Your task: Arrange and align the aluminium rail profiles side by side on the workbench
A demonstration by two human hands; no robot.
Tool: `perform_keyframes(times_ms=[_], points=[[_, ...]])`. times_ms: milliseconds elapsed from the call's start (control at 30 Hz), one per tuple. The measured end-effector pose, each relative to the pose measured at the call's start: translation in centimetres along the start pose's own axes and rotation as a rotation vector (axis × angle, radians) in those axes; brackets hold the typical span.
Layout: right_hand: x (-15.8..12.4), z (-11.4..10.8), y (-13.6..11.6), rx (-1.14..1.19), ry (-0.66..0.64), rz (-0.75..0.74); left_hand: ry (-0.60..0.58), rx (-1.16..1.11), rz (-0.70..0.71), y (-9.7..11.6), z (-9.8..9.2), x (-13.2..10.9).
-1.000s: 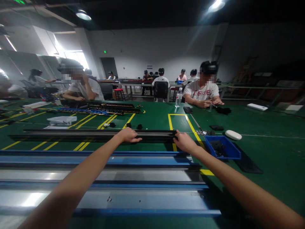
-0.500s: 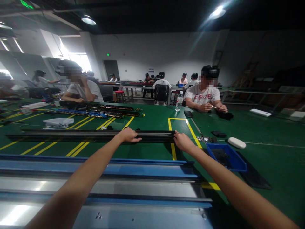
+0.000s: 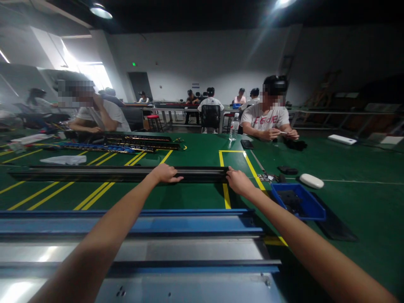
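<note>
"What has just shifted on your feed?"

"The long, slim black rail with a silver strip along it (image 3: 94,173). It sits farther from the blue-edged metal channels (image 3: 195,223) than a second ago, with more green tabletop (image 3: 189,198) showing between. The small black pieces beyond it have dropped from my sight behind it."

"And your hands?"

"Apart from each other, both on the rail. My left hand (image 3: 166,173) is curled over it, short of its right end; my right hand (image 3: 239,181) pinches that end. Neither hold looks changed."

"Meaning what for the work?"

"I judge the rail is shifting as one piece, clear of the channels. Resting or slightly raised, I can't tell. The blue plastic tray of dark parts (image 3: 311,210) stands right of my right hand, untouched."
</note>
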State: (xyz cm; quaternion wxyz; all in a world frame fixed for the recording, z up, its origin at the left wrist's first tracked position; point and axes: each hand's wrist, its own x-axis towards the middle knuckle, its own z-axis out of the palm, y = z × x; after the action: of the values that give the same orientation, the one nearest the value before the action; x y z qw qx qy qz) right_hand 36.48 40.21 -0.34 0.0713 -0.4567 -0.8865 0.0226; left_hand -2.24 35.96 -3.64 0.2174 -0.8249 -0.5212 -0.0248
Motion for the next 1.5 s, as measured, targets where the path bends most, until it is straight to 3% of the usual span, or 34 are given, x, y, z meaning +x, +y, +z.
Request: perform_keyframes(times_ms=[500, 767, 900, 1100, 1300, 1500], points=[[0.5, 0.0, 0.4, -0.023, 0.001, 0.019, -0.156, 0.098, -0.045, 1.1, -2.0, 0.4], [-0.3, -1.0, -0.3, -0.043, -0.029, 0.007, -0.119, 0.125, -0.05, 3.6, -5.6, -0.1], [-3.2, -2.1, -0.5, -0.042, -0.029, -0.039, -0.092, 0.14, 0.035, 4.8, -8.4, -3.0], [-8.9, -3.9, -0.8, 0.018, -0.05, -0.14, -0.158, 0.115, 0.153, 5.3, -11.5, -10.6], [-12.2, -2.5, -3.1, 0.079, -0.101, -0.203, -0.304, 0.065, 0.039, 3.2, -12.6, -16.8], [-11.8, -0.7, -3.9, 0.072, -0.131, -0.229, -0.357, 0.02, -0.009, 2.3, -12.4, -18.6]])
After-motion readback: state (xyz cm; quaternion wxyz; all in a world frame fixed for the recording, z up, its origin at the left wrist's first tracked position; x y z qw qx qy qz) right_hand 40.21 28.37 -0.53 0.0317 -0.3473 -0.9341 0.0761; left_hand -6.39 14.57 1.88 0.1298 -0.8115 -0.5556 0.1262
